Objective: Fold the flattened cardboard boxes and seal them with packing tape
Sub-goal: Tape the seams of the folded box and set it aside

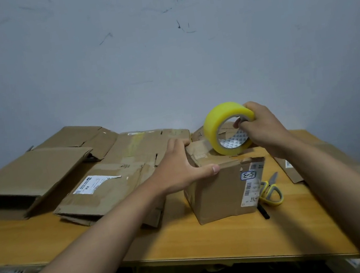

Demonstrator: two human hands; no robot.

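A small folded cardboard box [220,191] stands upright on the wooden table [190,240], with a white label and barcode on its front right. My left hand [179,167] presses on the box's top left edge, thumb stretched along the front rim and fingers over the far side. My right hand [262,124] grips a yellow roll of packing tape [219,125], fingers hooked through its core. The roll stands on edge, touching the top of the box at the far right.
Several flattened cardboard boxes [102,185] lie across the left and back of the table, one part-open [28,175] at far left. Yellow-handled scissors [271,189] and a black marker [263,211] lie right of the box. More cardboard [291,168] lies at the right. A wall stands behind.
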